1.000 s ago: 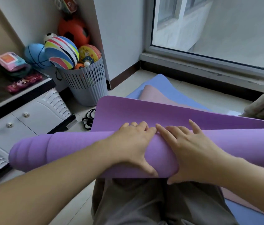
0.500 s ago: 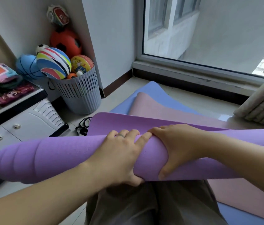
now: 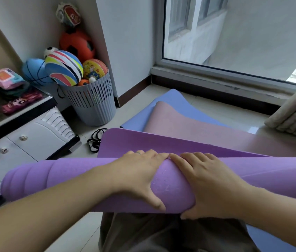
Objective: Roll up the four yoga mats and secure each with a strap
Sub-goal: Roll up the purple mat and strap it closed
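Left hand [image 3: 138,177], right hand [image 3: 209,184] side by side, both gripping purple mat roll [image 3: 52,177] — partly unrolled.

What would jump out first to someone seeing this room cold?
A fat purple mat, partly rolled, fills the foreground, the left hand and right hand gripping its middle side by side. Beyond it a pink mat lies on a blue mat, and a grey basket heaped with bright balls stands in the far left corner.
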